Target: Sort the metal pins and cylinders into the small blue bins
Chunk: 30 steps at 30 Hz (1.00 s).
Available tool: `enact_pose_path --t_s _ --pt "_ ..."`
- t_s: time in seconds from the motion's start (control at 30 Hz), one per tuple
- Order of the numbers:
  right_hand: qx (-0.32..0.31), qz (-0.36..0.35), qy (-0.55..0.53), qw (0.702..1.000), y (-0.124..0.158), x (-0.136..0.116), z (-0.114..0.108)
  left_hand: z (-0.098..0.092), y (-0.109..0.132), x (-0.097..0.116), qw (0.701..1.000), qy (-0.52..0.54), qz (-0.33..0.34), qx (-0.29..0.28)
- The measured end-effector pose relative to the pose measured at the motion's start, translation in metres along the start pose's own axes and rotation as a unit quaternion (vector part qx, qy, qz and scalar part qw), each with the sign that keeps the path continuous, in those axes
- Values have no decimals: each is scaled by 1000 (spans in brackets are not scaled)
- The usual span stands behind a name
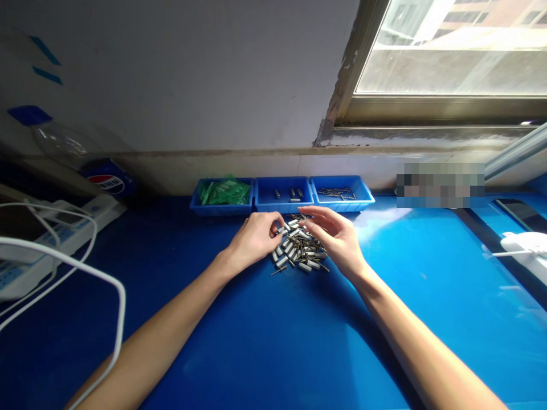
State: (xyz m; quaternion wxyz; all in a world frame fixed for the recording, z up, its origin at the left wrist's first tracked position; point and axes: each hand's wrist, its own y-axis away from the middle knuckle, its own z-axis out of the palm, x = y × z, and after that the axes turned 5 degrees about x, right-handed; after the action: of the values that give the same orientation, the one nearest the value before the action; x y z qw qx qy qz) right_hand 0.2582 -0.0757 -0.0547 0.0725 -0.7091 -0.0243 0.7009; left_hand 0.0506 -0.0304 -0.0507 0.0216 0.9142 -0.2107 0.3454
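Note:
A mixed pile of small silvery metal sleeves and thin rivet-like pins (299, 245) lies on the blue tabletop between my hands. At its left edge, my left hand (255, 238) has its fingers curled in, thumb and index close to a silvery sleeve; what they hold, if anything, I cannot make out. Over the pile's right side hovers my right hand (333, 232), thumb and fingers apart and stretched toward the left. Behind the pile, the middle blue bin (282, 206) holds several sleeves and the right blue bin (345, 206) holds thin pins.
The left blue bin (221, 209) contains green plastic bags (226, 191). White cables (122, 302) and a power strip (102, 213) occupy the left, near a bottle (105, 173). At the right are a phone (521, 213) and a white plug-like device (527, 247).

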Motion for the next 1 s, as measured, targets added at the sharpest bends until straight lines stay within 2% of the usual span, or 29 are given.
enact_pose_path --t_s 0.1,0.27,0.47,0.63,0.87,1.0 --pt "-10 5 -1 1000 0 2 0 -3 -2 -1 999 45 -9 18" --pt "-5 7 -3 1000 -1 2 -1 -6 -4 5 984 158 -15 83" --pt "-12 32 -11 999 0 -1 -1 -5 -3 17 927 367 -77 20" --pt "-38 67 -41 996 1 -3 0 1 -1 21 886 450 -114 10" --pt "-25 97 -70 992 0 0 -2 3 -2 21 895 430 -120 5" --pt "-30 101 -76 992 -1 1 -3 3 -2 19 909 405 -94 2"
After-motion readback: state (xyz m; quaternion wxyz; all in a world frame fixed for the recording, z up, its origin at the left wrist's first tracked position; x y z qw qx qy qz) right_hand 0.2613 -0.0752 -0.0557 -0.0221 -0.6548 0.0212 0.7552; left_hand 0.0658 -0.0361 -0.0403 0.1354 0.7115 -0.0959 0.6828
